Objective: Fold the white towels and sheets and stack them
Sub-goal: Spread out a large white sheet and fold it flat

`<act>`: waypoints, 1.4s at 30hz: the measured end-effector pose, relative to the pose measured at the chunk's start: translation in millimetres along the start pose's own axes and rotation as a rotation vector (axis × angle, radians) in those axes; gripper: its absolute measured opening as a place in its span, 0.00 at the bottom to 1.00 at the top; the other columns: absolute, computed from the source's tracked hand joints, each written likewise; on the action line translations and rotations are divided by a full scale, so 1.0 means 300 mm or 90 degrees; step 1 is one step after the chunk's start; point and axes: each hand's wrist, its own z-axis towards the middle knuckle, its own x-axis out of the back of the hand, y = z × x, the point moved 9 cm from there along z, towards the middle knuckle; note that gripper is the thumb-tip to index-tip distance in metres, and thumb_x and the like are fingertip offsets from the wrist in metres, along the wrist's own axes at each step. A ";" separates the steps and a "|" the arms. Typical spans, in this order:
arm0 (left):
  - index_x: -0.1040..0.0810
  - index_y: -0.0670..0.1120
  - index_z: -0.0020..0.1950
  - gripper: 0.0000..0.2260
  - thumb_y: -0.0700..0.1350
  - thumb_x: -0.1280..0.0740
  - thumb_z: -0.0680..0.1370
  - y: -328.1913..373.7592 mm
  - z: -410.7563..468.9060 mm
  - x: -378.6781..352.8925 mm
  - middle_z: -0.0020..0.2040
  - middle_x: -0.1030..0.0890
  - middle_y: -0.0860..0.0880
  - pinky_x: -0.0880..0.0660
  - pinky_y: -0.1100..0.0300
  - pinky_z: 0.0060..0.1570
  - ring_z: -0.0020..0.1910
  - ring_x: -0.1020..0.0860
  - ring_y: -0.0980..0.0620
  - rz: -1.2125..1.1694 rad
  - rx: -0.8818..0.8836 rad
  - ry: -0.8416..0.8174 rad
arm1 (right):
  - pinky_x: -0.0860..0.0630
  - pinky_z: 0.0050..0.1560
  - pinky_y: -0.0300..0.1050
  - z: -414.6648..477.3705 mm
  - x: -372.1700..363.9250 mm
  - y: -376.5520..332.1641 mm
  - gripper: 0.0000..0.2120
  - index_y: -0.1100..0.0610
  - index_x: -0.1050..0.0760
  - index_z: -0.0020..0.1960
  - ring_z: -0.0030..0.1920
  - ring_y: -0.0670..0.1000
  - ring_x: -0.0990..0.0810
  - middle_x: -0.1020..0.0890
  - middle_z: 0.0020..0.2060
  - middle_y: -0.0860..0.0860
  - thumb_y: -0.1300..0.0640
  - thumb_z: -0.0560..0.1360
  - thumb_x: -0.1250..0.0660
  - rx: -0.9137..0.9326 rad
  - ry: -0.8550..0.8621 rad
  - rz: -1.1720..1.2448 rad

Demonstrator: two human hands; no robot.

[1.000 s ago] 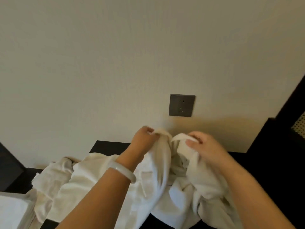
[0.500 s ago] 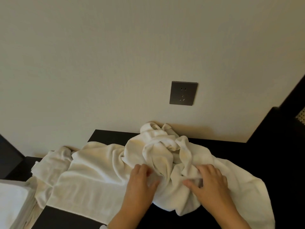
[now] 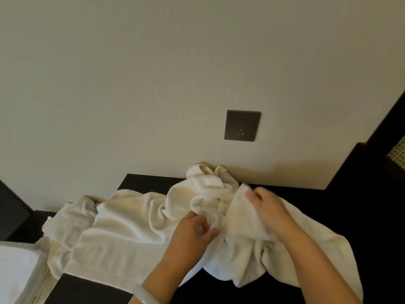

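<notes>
Towel lies crumpled on dark table, bunched at 6 o'clock from wall socket. Left hand pinches the knot of folds. Right hand, at 2 o'clock from it, grips a raised flap. Looks soft, limp, light, grippy: best hold is two adjacent corners.

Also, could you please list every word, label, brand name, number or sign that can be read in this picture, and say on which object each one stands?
No readable text appears anywhere in the picture.
The dark grey square wall socket shows only plug holes, with no lettering or brand.
The crumpled white towels show no label, tag or print.
</notes>
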 end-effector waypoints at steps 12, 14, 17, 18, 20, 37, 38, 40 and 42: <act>0.23 0.52 0.58 0.11 0.40 0.33 0.77 -0.064 -0.064 -0.040 0.50 0.23 0.56 0.29 0.72 0.45 0.45 0.26 0.59 0.021 0.054 -0.114 | 0.34 0.64 0.40 -0.144 -0.268 0.070 0.17 0.50 0.26 0.59 0.62 0.48 0.30 0.27 0.57 0.43 0.42 0.76 0.33 0.228 0.003 -0.321; 0.20 0.50 0.51 0.04 0.44 0.31 0.78 -0.060 -0.066 -0.012 0.45 0.21 0.54 0.28 0.69 0.44 0.42 0.24 0.58 0.007 0.039 -0.086 | 0.31 0.58 0.39 -0.145 -0.235 0.064 0.09 0.51 0.24 0.51 0.56 0.49 0.26 0.23 0.52 0.45 0.47 0.77 0.32 0.209 0.040 -0.248; 0.20 0.49 0.46 0.04 0.48 0.31 0.78 -0.038 -0.070 0.045 0.44 0.20 0.54 0.26 0.67 0.44 0.43 0.23 0.58 -0.035 0.007 -0.044 | 0.28 0.49 0.40 -0.130 -0.188 0.067 0.08 0.50 0.27 0.42 0.46 0.47 0.25 0.24 0.41 0.44 0.52 0.78 0.32 0.178 0.059 -0.201; 0.21 0.50 0.46 0.03 0.48 0.32 0.78 -0.031 -0.069 0.055 0.45 0.20 0.55 0.26 0.67 0.45 0.44 0.23 0.59 -0.032 -0.003 -0.041 | 0.28 0.50 0.40 -0.129 -0.183 0.065 0.06 0.50 0.27 0.43 0.47 0.47 0.26 0.25 0.42 0.44 0.52 0.79 0.33 0.172 0.051 -0.215; 0.24 0.53 0.48 0.04 0.44 0.33 0.78 -0.013 -0.065 0.060 0.46 0.21 0.57 0.24 0.66 0.47 0.45 0.23 0.61 -0.028 -0.022 -0.053 | 0.29 0.54 0.40 -0.129 -0.193 0.066 0.03 0.50 0.26 0.50 0.52 0.47 0.26 0.25 0.47 0.44 0.52 0.79 0.35 0.169 0.020 -0.271; 0.30 0.47 0.44 0.06 0.42 0.35 0.79 -0.005 -0.150 0.013 0.40 0.23 0.49 0.26 0.64 0.40 0.37 0.24 0.54 -0.112 0.050 0.005 | 0.31 0.35 0.30 -0.292 -0.012 0.030 0.06 0.46 0.21 0.41 0.39 0.43 0.23 0.21 0.38 0.44 0.54 0.75 0.28 0.054 0.109 0.050; 0.29 0.44 0.45 0.05 0.40 0.33 0.78 -0.004 -0.166 0.017 0.39 0.21 0.46 0.24 0.61 0.40 0.36 0.22 0.53 -0.222 0.111 0.000 | 0.30 0.35 0.30 -0.312 -0.017 0.032 0.05 0.47 0.20 0.42 0.37 0.43 0.22 0.20 0.36 0.45 0.55 0.75 0.28 0.041 0.099 0.075; 0.26 0.40 0.50 0.06 0.35 0.31 0.75 0.025 -0.204 0.010 0.39 0.18 0.44 0.22 0.58 0.37 0.35 0.20 0.51 -0.406 0.182 -0.031 | 0.24 0.37 0.35 -0.358 -0.037 0.033 0.06 0.46 0.20 0.43 0.34 0.44 0.21 0.19 0.32 0.47 0.57 0.74 0.27 0.018 0.075 0.133; 0.24 0.40 0.53 0.10 0.32 0.31 0.73 0.089 -0.236 0.003 0.40 0.17 0.43 0.24 0.60 0.36 0.36 0.19 0.50 -0.495 0.161 -0.071 | 0.21 0.40 0.40 -0.407 -0.062 0.023 0.09 0.44 0.20 0.42 0.33 0.44 0.20 0.18 0.32 0.46 0.58 0.74 0.27 0.000 0.061 0.180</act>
